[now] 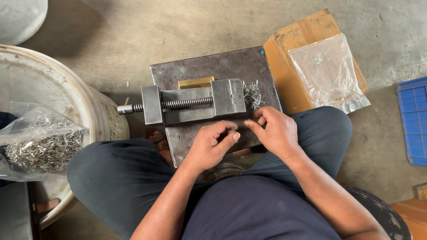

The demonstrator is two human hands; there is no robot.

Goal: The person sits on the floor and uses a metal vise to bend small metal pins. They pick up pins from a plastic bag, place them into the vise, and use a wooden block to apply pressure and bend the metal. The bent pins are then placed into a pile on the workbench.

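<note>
I sit with a steel plate (195,71) across my knees, and a small vise (195,103) lies on it, its screw (187,103) pointing left. My left hand (209,146) rests at the plate's near edge, fingers curled in with the thumb against the forefinger; whether a pin sits between them I cannot tell. My right hand (275,131) is just beside it, fingertips pinched together near the vise's right end, and again I cannot see what they hold. The two hands almost touch at the fingertips. A small heap of pins (253,94) lies on the plate just right of the vise, close to my right fingers. A brass block (195,82) sits behind the vise. Far right on the floor lies a cardboard box (289,66) with a clear bag (327,71) on it. At left, a bag of pins (42,144) rests in a white tub (93,111).
</note>
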